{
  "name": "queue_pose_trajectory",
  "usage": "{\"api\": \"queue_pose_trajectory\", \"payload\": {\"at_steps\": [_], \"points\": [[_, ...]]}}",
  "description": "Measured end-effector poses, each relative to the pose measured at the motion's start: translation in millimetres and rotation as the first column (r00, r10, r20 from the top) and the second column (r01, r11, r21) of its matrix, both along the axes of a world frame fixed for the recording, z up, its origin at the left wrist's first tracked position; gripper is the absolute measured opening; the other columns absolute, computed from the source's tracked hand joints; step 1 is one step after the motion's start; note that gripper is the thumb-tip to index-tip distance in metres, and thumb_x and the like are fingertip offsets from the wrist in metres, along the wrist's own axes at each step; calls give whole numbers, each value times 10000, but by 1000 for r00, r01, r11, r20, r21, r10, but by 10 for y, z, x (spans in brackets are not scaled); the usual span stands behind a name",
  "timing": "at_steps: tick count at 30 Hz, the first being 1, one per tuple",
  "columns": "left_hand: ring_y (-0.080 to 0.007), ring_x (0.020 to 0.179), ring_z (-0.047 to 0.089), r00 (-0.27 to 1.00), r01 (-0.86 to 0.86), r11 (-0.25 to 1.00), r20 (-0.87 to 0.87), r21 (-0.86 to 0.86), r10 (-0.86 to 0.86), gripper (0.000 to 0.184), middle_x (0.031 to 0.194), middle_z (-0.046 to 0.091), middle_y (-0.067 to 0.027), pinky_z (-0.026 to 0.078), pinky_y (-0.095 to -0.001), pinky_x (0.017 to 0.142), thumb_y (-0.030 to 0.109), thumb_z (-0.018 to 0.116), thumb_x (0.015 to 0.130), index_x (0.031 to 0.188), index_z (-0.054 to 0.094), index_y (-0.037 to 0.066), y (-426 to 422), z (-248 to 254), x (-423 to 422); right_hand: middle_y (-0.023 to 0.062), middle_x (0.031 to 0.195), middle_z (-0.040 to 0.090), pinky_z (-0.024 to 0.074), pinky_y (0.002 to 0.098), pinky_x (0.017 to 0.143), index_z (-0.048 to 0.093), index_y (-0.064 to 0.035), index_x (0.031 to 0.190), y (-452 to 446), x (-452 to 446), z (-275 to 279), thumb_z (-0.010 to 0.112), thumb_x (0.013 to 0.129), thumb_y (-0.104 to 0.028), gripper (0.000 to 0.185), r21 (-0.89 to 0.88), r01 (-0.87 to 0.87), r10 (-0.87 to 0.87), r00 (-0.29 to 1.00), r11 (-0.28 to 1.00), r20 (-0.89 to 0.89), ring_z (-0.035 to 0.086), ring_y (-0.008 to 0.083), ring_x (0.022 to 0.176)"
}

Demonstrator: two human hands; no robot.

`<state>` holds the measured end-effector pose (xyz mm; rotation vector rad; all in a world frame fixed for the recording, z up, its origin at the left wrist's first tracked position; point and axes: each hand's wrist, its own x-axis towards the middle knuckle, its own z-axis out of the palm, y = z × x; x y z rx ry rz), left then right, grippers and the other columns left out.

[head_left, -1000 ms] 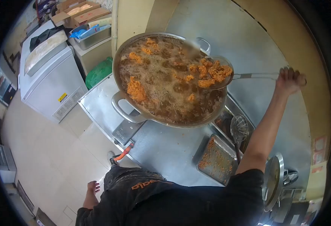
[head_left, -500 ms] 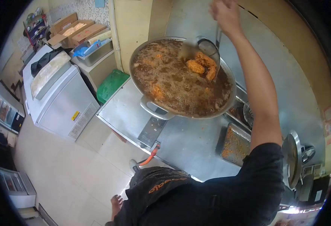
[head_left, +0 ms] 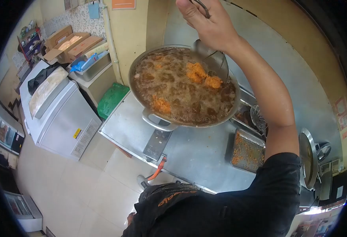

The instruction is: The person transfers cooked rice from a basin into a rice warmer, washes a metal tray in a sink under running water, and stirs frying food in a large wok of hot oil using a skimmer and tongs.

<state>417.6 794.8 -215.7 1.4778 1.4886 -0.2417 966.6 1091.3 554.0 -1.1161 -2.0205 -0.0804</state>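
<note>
My right hand (head_left: 207, 23) is raised above the far right side of a large round pan (head_left: 167, 126), its fingers closed on the handle of a strainer (head_left: 217, 63). The strainer stands steeply tilted at the pan's far right edge, partly hidden by my hand and wrist. Orange-brown fried pieces (head_left: 196, 72) float in the bubbling oil beside it, and another clump (head_left: 161, 105) lies near the pan's near left side. Of my left hand (head_left: 130, 218), only a small part shows low in the view beside my dark shirt; its fingers are hidden.
A crumb-covered tray (head_left: 247, 152) lies right of the pan, near a wire skimmer (head_left: 257, 114). An orange hose (head_left: 157, 169) hangs at the table edge. Left are a green lid (head_left: 112, 99), a white freezer (head_left: 63, 122) and a metal bin (head_left: 92, 67). A round pan (head_left: 308, 158) stands far right.
My right hand has swung from the right to above the pan, turning the strainer upright. Fried pieces that were in the strainer now float in the oil. My left hand has mostly dropped behind my shirt.
</note>
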Motion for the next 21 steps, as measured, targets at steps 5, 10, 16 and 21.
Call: {"api": "queue_pose_trajectory", "payload": {"at_steps": [5,10,16,21], "points": [[-363,973,585,326,-745,510,433,-430,840,434,1142,554,-211,522,-502,707,275,485,881,1214,476,-2,301,-197,-31,-49,531,289,237,288,441,396,-59,586,-378,116,199,424,957,-446,537,83,-23,26,999,996,-41,287,71,497],[-325,899,586,384,-816,413,153,-405,910,429,1156,545,-189,511,-492,680,235,464,889,1262,440,24,851,673,184,-57,510,311,240,271,420,430,-89,576,-390,509,166,427,949,-465,530,244,-95,95,995,965,12,312,62,471],[-327,974,567,380,-763,478,297,-436,876,409,1155,535,-198,531,-485,711,202,445,903,1241,429,-28,661,871,273,-71,468,314,198,243,391,367,-148,536,-938,586,492,405,945,-496,538,234,154,-85,955,960,-283,284,75,402],[-369,1047,547,183,-780,321,294,-537,938,384,1143,510,-220,546,-541,758,130,418,917,1206,411,-122,475,287,-21,-6,609,379,246,280,476,406,-112,661,-1093,850,808,406,944,-487,470,419,138,-99,988,897,-115,342,132,524]]}}
